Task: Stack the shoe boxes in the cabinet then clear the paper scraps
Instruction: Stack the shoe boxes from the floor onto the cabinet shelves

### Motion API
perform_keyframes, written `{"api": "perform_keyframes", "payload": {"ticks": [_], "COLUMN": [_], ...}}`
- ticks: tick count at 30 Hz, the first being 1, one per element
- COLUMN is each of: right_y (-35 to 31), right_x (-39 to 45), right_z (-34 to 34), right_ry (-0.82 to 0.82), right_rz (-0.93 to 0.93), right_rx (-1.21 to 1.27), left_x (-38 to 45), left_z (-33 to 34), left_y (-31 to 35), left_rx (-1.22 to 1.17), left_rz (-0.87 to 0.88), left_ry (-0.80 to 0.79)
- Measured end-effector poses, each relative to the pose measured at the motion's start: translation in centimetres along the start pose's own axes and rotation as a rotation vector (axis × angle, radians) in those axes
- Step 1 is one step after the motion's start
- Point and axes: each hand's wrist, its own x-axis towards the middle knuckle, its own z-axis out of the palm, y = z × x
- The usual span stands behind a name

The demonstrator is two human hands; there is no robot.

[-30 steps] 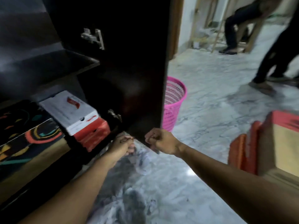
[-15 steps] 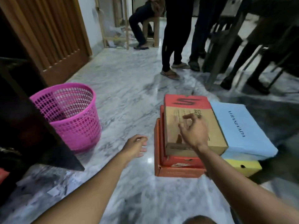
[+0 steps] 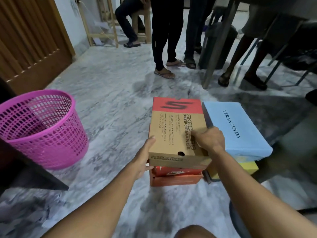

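Observation:
A brown and red Skechers shoe box [image 3: 173, 127] lies on top of an orange-red Nike box [image 3: 175, 177] on the marble floor. My left hand [image 3: 144, 158] presses against its left near side, and my right hand [image 3: 210, 140] grips its right near edge. Beside it on the right, a light blue box [image 3: 235, 127] rests on a yellow box [image 3: 247, 166]. Crumpled paper scraps [image 3: 25, 208] lie on the floor at the lower left. The dark edge of the cabinet door [image 3: 29, 170] juts in at the left.
A pink mesh basket [image 3: 41, 127] stands on the floor to the left. Several people's legs [image 3: 164, 36] and chair legs stand beyond the boxes. A wooden door [image 3: 29, 40] is at the back left. My knee [image 3: 193, 231] shows at the bottom edge.
My view swung from the cabinet shelves to the boxes on the floor. Both hands moved forward and closed on the sides of the Skechers box.

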Motion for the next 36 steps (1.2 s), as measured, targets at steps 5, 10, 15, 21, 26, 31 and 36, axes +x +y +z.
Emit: {"api": "perform_keyframes", "payload": {"ticks": [5, 10, 15, 21, 26, 31, 36], "right_y": [0.5, -2.1, -5.4, -10.1, -15.8, -21.5, -25.4], "right_x": [-2.1, -5.2, -11.2, -19.2, -27.9, -37.3, -43.7], "right_z": [-0.1, 0.6, 2.1, 4.7, 9.0, 12.6, 14.8], "right_ry": [-0.07, -0.419, -0.737, -0.939, -1.183, -1.371, -1.44], "right_rz": [-0.068, 0.008, -0.07, -0.313, -0.545, -0.69, -0.7], "right_rx": [0.132, 0.428, 0.467, 0.463, 0.401, 0.366, 0.449], "left_x": [-3.7, -10.1, -18.0, -27.8, -35.8, -43.7, -49.4], "left_z": [-5.9, -12.7, -19.6, -24.3, -29.3, -34.1, -39.1], "left_y": [-1.5, -2.9, -5.4, -5.8, -6.2, -7.1, -7.9], "left_rx": [-0.054, -0.091, -0.162, -0.225, -0.238, -0.178, -0.239], "left_rz": [0.036, 0.111, 0.128, 0.295, 0.453, 0.553, 0.698], "left_ry": [0.002, 0.052, 0.075, 0.121, 0.299, 0.499, 0.901]}}
